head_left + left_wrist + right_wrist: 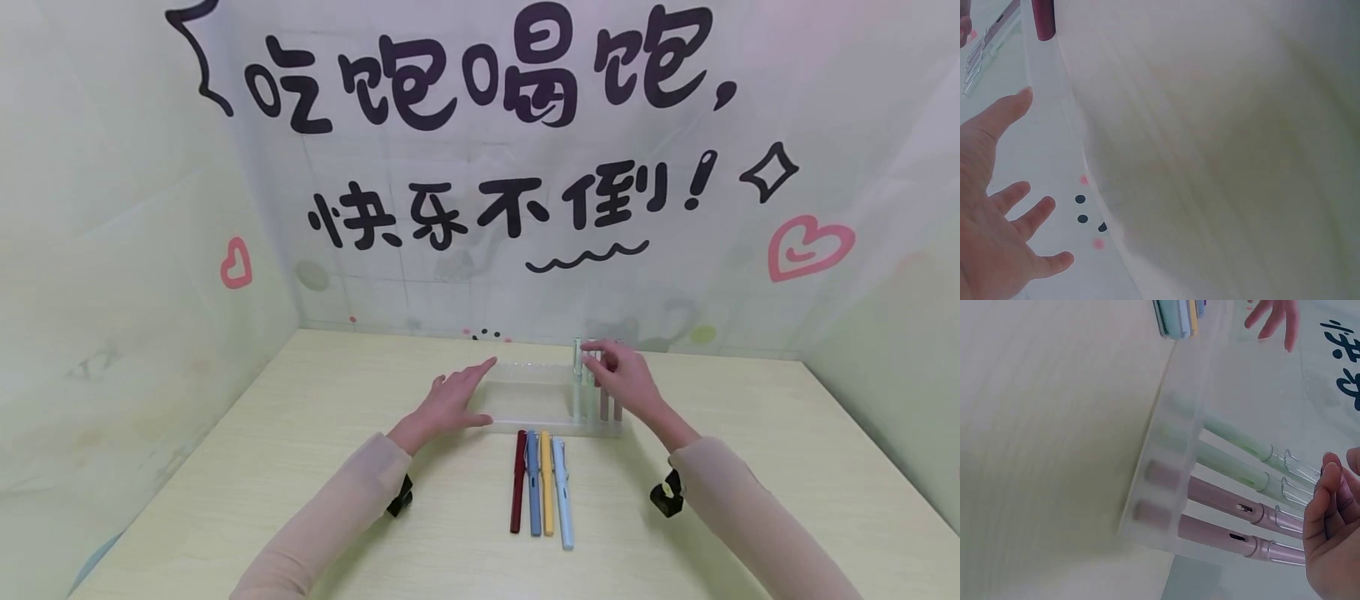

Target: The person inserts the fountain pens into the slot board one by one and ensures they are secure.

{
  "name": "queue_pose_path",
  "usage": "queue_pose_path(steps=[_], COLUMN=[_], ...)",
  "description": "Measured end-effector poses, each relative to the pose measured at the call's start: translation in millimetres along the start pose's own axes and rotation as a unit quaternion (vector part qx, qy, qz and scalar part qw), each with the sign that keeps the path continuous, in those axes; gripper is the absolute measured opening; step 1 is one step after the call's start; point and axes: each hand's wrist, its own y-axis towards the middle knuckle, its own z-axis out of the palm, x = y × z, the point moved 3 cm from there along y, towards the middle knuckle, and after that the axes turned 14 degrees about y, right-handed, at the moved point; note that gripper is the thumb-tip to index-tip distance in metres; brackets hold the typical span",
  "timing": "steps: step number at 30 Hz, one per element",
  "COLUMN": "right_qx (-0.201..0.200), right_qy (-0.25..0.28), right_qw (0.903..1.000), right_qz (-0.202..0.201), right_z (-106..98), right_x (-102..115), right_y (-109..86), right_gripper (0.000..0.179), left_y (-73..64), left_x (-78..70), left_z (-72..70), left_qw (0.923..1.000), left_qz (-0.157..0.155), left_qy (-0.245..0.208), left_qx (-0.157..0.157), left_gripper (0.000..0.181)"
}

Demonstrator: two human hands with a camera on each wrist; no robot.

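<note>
My left hand (pixel 450 402) is at the left end of a clear pen rack (pixel 525 425), fingers straight and spread, holding nothing; the left wrist view shows the left hand (pixel 997 231) with thumb apart. At the rack's right end my right hand (pixel 626 377) has its fingertips beside the cap of a pale green pen (pixel 577 392), thumb and index finger slightly apart. In the right wrist view the right hand (pixel 1338 528) has loosely bent fingers that cover some pen ends. Two green pens (pixel 1232 462) and two pink pens (pixel 1216 534) stand side by side in the rack.
In front of the rack lie a dark red pen (pixel 517 483), a blue pen (pixel 534 492), a yellow pen (pixel 547 483) and a light blue pen (pixel 562 500), side by side. A printed wall covering (pixel 465 292) stands behind the pale table (pixel 247 467).
</note>
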Motion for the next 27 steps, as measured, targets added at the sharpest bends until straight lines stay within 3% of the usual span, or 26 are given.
queue_pose_path(steps=[7,13,27], right_qx=[0.032,0.070,0.177], right_qy=[0.021,0.046,0.078], right_qw=[0.9985,0.9956,0.9769], right_qz=[0.039,0.042,0.091], right_z=[11.1,20.7,41.0], right_x=[-8.0,-11.6,-19.0], right_y=[-18.8,-33.7,-58.9], right_gripper=[0.025,0.022,0.015], left_y=[-0.5,-0.1,-1.7], left_x=[-0.5,-0.6,-1.6], left_z=[0.1,-0.3,-2.3], left_qw=[1.0000,1.0000,0.9999], left_qz=[0.000,-0.001,-0.005], left_qy=[0.001,0.003,-0.008], left_qx=[0.002,0.002,0.007], left_gripper=[0.091,0.091,0.091])
